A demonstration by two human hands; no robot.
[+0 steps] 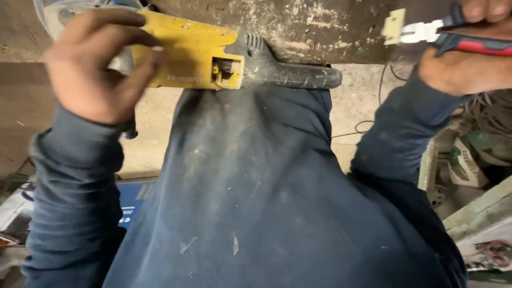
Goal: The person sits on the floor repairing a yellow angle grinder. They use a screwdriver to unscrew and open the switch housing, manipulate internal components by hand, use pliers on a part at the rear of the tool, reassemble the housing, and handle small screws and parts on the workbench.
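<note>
My left hand (98, 64) grips a yellow power tool, an angle grinder (189, 53), near its head at the top left. Its dark grey rear handle (290, 72) points right and rests against my dusty dark blue top. My right hand (469, 58) at the top right is closed on red-and-black handled pliers (464, 37). The pliers' metal jaws (421, 31) pinch a small pale flat piece (393, 25). A worn, whitish-stained dark surface (314, 26) lies behind both tools.
A concrete floor (362, 101) with a thin black cable (368, 128) shows between my arms. Cluttered boxes, cords and packaging (469, 160) lie at the right. A blue box (133, 202) and papers (13, 213) lie at the lower left.
</note>
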